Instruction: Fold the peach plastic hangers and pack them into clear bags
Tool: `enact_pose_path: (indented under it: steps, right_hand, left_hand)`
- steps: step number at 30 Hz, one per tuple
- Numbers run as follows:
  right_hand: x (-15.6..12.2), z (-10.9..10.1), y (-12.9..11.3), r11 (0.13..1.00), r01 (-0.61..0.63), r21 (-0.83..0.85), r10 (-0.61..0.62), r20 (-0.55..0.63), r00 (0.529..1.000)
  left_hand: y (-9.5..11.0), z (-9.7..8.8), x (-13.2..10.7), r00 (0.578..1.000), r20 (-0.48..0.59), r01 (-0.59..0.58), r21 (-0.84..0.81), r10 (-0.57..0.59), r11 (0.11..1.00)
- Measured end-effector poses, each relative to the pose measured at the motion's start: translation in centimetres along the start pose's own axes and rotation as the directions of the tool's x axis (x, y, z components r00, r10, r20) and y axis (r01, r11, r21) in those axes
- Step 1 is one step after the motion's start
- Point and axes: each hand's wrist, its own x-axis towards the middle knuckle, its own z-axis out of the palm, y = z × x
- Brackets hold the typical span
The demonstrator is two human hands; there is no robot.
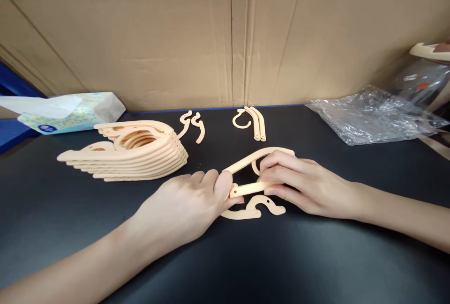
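Observation:
Just right of the table's middle, my left hand [191, 205] and my right hand [302, 182] are both closed on a cream plastic folding hanger [250, 189]. My left fingers and thumb pinch its left end, close to a small round hole. The right fingers and thumb grip the arm farther along. A longer curved cream piece [258, 158] runs above that arm, partly behind my right fingers; whether it is joined to the arm is hidden. Below my hands, loose curved hanger pieces [269, 203], one with a hole, lie on the table, partly covered by my left hand.
A stack of folded cream hangers [140, 154] stands at left, beside a tissue pack [75, 111]. Small curved pieces [198, 126], a hook [241, 120] and two arms [258, 123] lie at the back. Clear plastic [372, 116] lies at right, before a cardboard wall [158, 37].

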Motion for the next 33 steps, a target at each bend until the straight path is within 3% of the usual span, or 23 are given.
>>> enact_pose_path:
  steps: [15, 33]
  right_hand:
    - [0.04, -0.08, 0.02, 1.0, 0.011, -0.001, -0.011, 0.017, 1.0]
    - [-0.12, -0.16, 0.29, 0.994, -0.059, 0.088, 0.054, 0.058, 0.997]
  left_hand:
    - [0.14, -0.21, 0.2, 0.999, -0.003, -0.033, 0.075, 0.034, 0.997]
    - [-0.34, 0.44, -0.16, 0.997, -0.077, -0.019, -0.112, 0.01, 0.994]
